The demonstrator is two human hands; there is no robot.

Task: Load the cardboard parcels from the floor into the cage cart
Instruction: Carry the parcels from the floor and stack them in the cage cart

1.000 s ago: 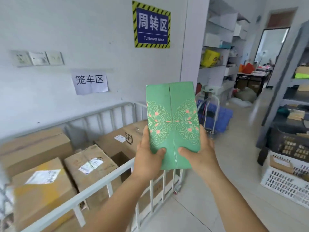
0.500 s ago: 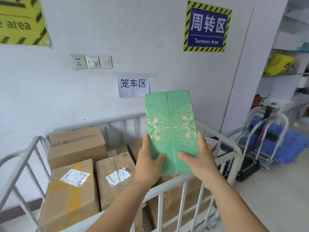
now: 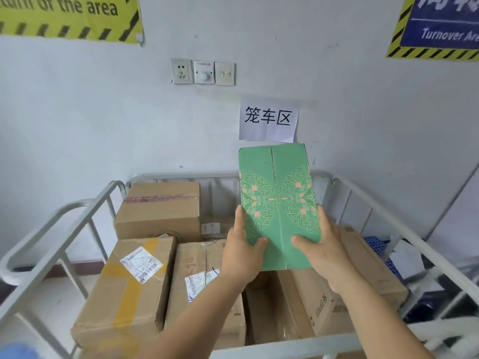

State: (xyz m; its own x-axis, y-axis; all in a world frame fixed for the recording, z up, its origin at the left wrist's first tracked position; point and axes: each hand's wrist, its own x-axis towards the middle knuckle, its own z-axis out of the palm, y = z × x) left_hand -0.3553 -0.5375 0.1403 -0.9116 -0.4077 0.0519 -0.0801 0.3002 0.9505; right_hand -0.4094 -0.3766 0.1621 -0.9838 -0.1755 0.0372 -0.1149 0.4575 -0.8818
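A green parcel point(image 3: 278, 200) with a pale floral pattern is held upright above the cage cart point(image 3: 85, 211). My left hand point(image 3: 242, 252) grips its lower left edge and my right hand point(image 3: 322, 251) grips its lower right edge, thumbs on the front face. Both forearms reach over the cart's near rail. Inside the cart lie several brown cardboard parcels: a tall one at the back left point(image 3: 160, 206), a yellow-taped one with a label at the front left point(image 3: 129, 288), one in the middle point(image 3: 199, 270) and a long one on the right point(image 3: 368, 268).
The cart's white tubular rails point(image 3: 404, 229) enclose all sides; it stands against a pale wall with sockets point(image 3: 202, 72) and a paper sign point(image 3: 268, 119). A blue crate point(image 3: 375, 243) sits beyond the right rail. Bare floor shows at the left.
The view has swung left and closed in on the cart. The green parcel, still in both hands, has moved from beside the cart to above its inside.
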